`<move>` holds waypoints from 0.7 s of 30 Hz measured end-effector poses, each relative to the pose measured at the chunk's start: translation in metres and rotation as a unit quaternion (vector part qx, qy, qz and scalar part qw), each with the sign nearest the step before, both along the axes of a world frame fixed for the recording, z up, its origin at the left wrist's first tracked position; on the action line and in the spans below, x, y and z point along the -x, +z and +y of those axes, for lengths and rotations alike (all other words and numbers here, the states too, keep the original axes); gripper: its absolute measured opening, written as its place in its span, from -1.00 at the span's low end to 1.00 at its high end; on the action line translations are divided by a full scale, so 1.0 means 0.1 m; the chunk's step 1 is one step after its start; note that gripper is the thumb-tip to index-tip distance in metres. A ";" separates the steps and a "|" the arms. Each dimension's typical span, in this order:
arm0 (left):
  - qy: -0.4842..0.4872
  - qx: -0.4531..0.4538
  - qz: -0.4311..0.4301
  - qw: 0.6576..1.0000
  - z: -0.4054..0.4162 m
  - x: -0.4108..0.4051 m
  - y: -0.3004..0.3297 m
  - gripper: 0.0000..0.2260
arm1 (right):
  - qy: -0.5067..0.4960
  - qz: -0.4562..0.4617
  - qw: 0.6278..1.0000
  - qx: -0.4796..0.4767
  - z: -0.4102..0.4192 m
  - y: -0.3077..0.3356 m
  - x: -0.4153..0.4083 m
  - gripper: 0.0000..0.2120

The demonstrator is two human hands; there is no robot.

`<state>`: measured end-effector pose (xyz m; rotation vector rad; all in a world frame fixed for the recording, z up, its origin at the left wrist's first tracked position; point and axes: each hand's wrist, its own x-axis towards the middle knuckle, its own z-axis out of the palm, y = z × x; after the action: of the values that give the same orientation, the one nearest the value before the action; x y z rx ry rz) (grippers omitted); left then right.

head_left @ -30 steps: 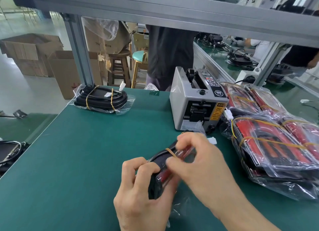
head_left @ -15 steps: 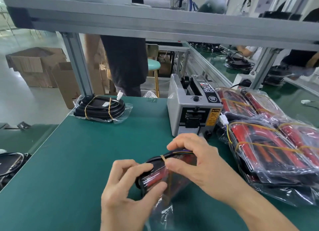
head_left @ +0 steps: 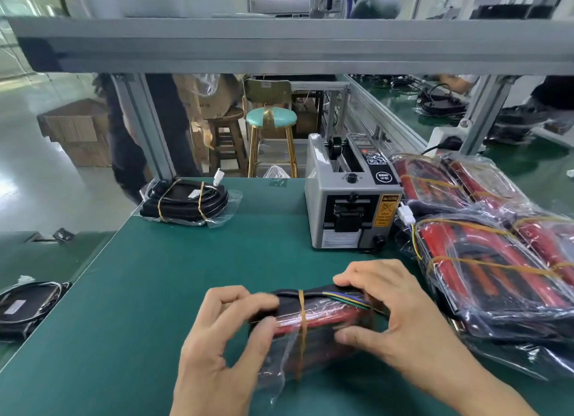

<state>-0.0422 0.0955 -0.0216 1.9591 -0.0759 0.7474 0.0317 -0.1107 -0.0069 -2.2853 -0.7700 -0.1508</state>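
A clear plastic bag with a red and black cable bundle (head_left: 323, 319) lies crosswise over the green table (head_left: 149, 291), near the front edge. A tan rubber band (head_left: 302, 316) runs round its middle, and coloured wires show at its right end. My left hand (head_left: 223, 344) grips the bundle's left end with curled fingers and thumb. My right hand (head_left: 394, 316) grips the right end, fingers over the top and thumb in front.
A grey tape dispenser (head_left: 351, 204) stands just behind the hands. A pile of bagged red bundles (head_left: 497, 254) fills the right side. A bagged black cable coil (head_left: 189, 203) lies at the back left. Stools, boxes and a person stand beyond the table.
The bundle has been turned from tilted on end to lying level and crosswise. My hands have moved apart to its two ends. The person behind the table has moved left.
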 end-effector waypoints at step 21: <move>-0.095 -0.375 0.183 0.904 -0.32 -0.24 0.50 -0.56 | 0.039 0.220 0.970 -0.094 -0.31 0.03 0.14 -0.33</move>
<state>-0.0186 0.0637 0.0283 2.7445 -0.3677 0.2034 0.0173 -0.1420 -0.0041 -2.0007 -0.5815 0.2993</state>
